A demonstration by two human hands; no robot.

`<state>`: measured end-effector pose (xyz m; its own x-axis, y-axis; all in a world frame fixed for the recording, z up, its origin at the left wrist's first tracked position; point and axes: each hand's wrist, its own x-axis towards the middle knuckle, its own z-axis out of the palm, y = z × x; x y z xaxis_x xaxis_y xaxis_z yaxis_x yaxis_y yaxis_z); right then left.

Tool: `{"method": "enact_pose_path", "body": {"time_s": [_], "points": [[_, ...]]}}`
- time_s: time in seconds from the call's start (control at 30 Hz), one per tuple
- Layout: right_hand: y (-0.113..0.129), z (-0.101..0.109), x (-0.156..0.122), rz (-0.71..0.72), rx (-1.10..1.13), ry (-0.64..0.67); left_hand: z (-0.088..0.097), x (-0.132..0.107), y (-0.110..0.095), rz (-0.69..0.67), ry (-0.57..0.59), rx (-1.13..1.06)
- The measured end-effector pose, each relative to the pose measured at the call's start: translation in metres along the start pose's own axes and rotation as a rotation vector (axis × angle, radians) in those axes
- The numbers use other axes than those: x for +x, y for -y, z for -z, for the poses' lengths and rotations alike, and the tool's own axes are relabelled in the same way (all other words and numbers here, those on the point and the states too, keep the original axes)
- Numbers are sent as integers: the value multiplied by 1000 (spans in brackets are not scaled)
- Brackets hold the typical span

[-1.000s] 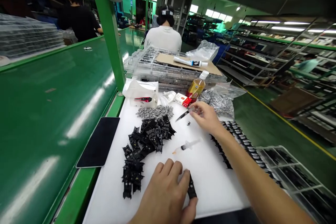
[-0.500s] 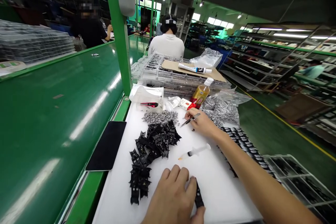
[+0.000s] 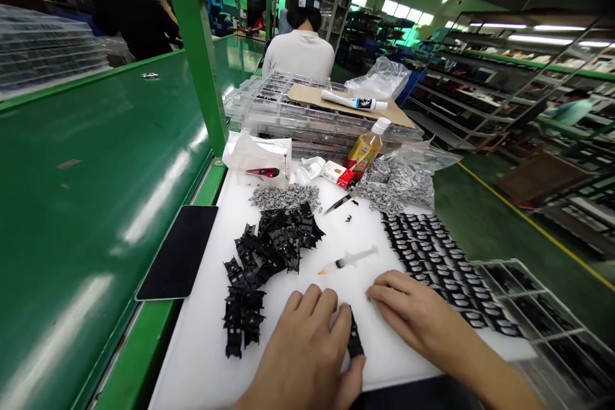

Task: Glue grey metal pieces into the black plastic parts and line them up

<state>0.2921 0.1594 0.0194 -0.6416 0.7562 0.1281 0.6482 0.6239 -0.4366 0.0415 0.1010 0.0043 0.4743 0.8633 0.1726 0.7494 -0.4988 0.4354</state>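
My left hand [image 3: 312, 339] is closed at the front of the white work surface, its thumb and index finger gripping a black plastic part [image 3: 354, 339]. To its right, my right hand [image 3: 418, 314] has thumb and fingertips pinched together; a tiny dark speck shows there, too small to name. Ahead of both hands lies a syringe [image 3: 353, 257] with an orange tip. Left of it is a heap of similar black plastic parts [image 3: 278, 240]. Beyond are a pile of small grey pieces [image 3: 283, 196] and tweezers [image 3: 340, 202], with tiny black bits [image 3: 348, 218] nearby.
Rows of black parts bearing grey pieces [image 3: 432, 256] stand beyond my right hand. Farther back are a bottle [image 3: 368, 154], a bag of grey pieces [image 3: 408, 182], a red cutter [image 3: 263, 172] and stacked clear trays [image 3: 312, 122]. A tablet [image 3: 180, 253] lies beside the green conveyor [image 3: 96, 205].
My right hand has come back from beside the tweezers and grey pieces to near my left hand. My left hand keeps its hold on the black part. The view has tilted down slightly.
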Motion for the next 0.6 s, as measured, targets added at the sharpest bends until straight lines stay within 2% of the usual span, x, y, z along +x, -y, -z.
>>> {"method": "enact_pose_path", "body": {"time_s": [0.13,0.4,0.6], "points": [[0,-4,6,-61,45,-34,5,0,-3,25,30,-38],[-2,0,8,-146,107,-7,5,-1,-3,29,35,-78],[20,1,0,-79,202,22,7,-1,-4,15,36,-79]]}}
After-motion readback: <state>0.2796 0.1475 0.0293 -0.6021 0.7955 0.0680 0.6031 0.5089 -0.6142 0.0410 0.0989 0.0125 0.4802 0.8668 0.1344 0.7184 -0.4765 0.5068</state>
